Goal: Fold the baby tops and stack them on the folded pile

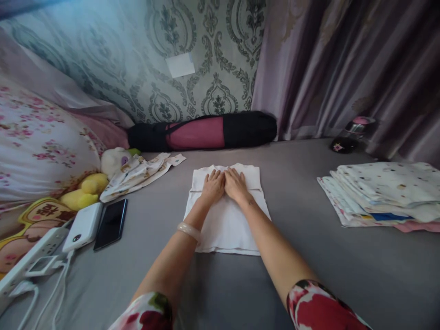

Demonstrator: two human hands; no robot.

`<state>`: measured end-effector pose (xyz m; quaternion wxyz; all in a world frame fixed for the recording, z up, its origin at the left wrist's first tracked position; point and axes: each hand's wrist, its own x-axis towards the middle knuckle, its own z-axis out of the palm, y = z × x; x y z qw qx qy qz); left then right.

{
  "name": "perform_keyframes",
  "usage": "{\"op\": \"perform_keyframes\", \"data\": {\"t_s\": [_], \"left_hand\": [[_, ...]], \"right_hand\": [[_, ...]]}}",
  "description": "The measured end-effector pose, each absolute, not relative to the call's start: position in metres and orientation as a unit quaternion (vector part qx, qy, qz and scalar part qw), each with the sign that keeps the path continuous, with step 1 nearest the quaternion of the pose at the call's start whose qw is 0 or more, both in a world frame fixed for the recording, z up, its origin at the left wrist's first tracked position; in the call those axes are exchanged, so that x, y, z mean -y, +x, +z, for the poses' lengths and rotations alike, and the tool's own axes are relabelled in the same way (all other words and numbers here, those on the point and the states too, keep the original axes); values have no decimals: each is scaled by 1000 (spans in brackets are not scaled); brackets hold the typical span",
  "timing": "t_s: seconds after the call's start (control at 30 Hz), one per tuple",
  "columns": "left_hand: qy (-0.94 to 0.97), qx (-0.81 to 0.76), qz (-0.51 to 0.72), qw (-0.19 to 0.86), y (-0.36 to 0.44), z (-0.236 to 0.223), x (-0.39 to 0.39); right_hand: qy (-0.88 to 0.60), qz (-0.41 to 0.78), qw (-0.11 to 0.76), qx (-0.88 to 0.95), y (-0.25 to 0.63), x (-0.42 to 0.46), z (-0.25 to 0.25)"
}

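A white garment (230,229), partly folded, lies flat on the grey sheet in front of me. Its far end is turned over toward me, leaving a crosswise edge. My left hand (213,186) rests palm down on that folded part, fingers stretched out. Beside it my right hand (236,184) lies flat as well, the two hands nearly touching at the middle. Neither hand grips the cloth. A pale bangle (189,231) circles my left wrist.
Folded patterned clothes (385,192) are stacked at right, near a dark bottle (350,135). At left lie a crumpled patterned cloth (137,176), a phone (111,224), a white power bank (82,227) and a power strip (37,256). A long black-and-pink bag (195,133) lies along the wall.
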<state>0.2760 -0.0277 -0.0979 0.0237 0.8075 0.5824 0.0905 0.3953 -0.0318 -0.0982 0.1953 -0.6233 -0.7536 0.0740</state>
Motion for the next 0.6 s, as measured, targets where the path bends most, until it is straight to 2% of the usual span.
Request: {"op": "perform_keyframes", "data": {"t_s": [0.17,0.6], "left_hand": [[802,-592,78,21,273,-114,21],[769,-637,39,26,236,-110,-1]], "right_hand": [[-627,71,180,755,390,34,-112],[-713,41,168,680,402,27,-117]]}}
